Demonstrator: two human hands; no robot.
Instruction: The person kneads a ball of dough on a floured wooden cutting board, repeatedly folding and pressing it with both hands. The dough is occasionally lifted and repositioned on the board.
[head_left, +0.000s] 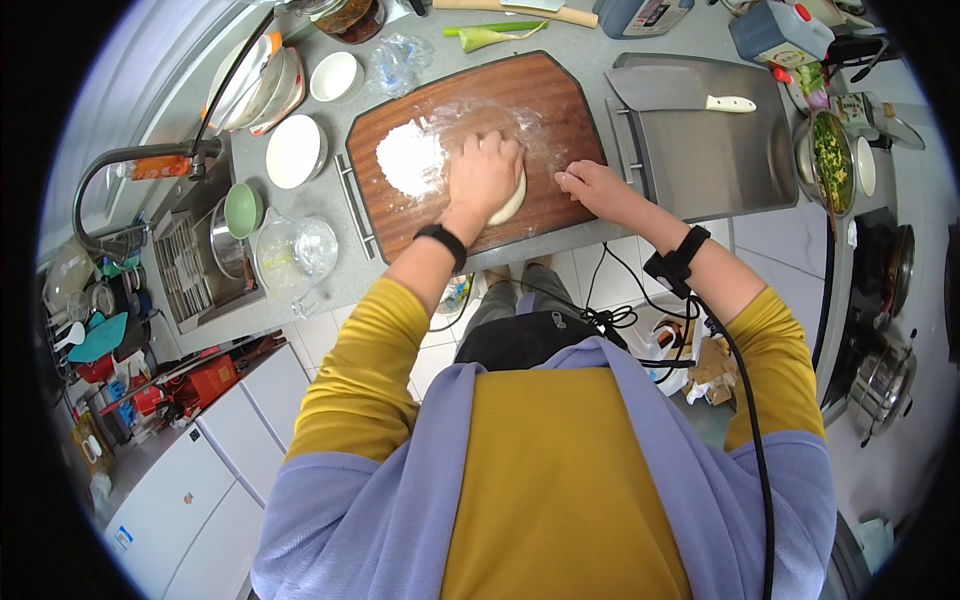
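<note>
My left hand (484, 174) lies over a piece of pale dough (510, 207), fingers curled across its top, so much of the dough is hidden. Beneath it is a wooden cutting board (420, 229) with a dark rim and metal handles at its ends. A mound of white flour (409, 159) sits just left of that hand, and a thin dusting spreads behind it. Over the right part of the board hovers my right hand (595, 187), fingers curled in against the thumb, with nothing visible in them.
A cleaver (660, 88) rests on a steel board (720, 165) to the right. Beyond stands a metal bowl (805, 161) of chopped greens. White bowls (296, 151), a glass jug (292, 255) and a sink (244, 289) are at left. A black cable (742, 375) hangs by my right arm.
</note>
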